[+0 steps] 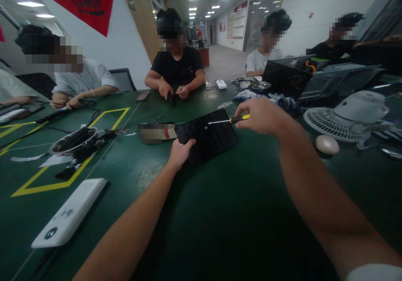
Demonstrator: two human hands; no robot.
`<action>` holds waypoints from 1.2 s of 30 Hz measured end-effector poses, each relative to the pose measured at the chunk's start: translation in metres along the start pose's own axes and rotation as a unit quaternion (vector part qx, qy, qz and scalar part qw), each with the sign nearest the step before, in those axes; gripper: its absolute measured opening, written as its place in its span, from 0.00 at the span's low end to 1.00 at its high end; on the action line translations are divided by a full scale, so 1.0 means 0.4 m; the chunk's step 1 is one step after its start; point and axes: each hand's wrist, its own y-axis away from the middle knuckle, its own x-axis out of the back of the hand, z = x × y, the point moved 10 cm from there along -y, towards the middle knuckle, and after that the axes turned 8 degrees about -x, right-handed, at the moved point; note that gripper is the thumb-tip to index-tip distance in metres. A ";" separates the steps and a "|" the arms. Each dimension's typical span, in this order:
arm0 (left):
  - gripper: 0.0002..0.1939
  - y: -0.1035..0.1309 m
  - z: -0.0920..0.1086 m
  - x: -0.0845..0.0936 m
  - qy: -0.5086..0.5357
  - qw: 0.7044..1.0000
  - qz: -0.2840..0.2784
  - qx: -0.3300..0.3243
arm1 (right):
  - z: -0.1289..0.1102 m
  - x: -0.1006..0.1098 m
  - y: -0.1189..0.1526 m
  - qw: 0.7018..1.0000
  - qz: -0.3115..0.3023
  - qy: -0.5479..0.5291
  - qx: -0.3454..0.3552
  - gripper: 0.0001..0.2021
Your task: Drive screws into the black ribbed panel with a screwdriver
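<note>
A flat black rectangular panel [213,140], perhaps a device cover, is tilted up off the green table in front of me. My left hand [183,152] grips its left edge, thumb on the near face. In my right hand [259,115] is a screwdriver [240,118] with a yellow and black handle. Its thin metal shaft points left across the panel, and the tip is close to a small pale round spot on the panel's face. I cannot tell whether the tip touches it. Behind the panel's left edge lies a beige strip-like item [169,131], partly blurred out.
A white power bank [70,214] lies at the near left, beside yellow tape [75,178] and a round frame with cables [73,140]. To the right are a white fan [348,115], a pale round object [327,145] and an opened computer case [289,80]. Several people sit around the green table [238,214].
</note>
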 end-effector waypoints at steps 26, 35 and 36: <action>0.22 0.004 0.001 -0.006 0.014 1.000 -0.010 0.005 | -0.036 -0.004 0.003 0.999 0.023 0.041 -0.007 0.17; 0.22 0.002 0.009 -0.008 0.004 1.000 -0.008 -0.004 | -0.038 -0.009 0.004 0.998 0.036 0.049 0.006 0.18; 0.22 0.003 0.008 -0.008 0.006 1.000 -0.008 -0.004 | -0.038 -0.009 0.004 0.998 0.037 0.048 0.008 0.18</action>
